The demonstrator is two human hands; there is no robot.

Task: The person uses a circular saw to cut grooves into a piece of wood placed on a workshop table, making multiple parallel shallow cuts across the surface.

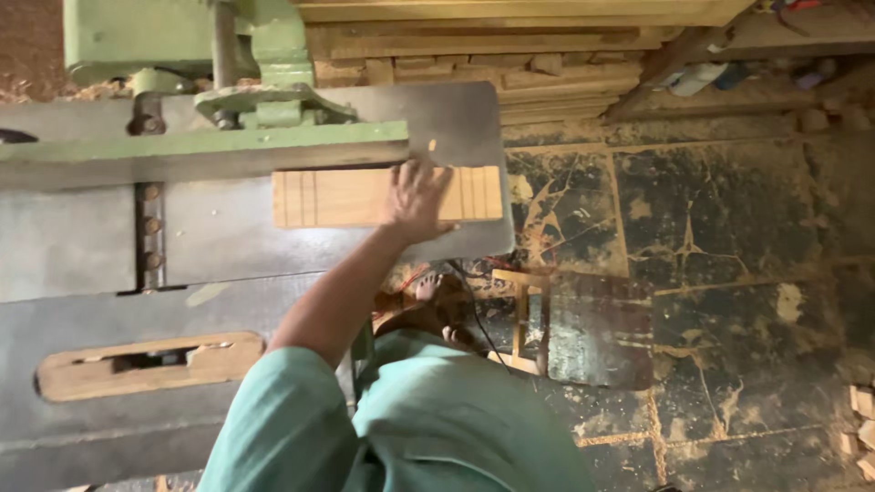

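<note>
One hand (417, 196) lies flat, fingers spread, on a pale grooved board (346, 197) at centre frame, pressing rather than gripping. The board rests on the dark metal worktop (228, 237), against the green fence (200, 146). Whether it is the left or right hand, I cannot tell. Rough planks (510, 55) are stacked top centre.

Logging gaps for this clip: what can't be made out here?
- Other hand: not visible in the head view.
- Board under the hand: that part is covered.
- Green machine head: top cut off by the frame edge.
- Items on the far shelf: too blurred to identify.
</note>
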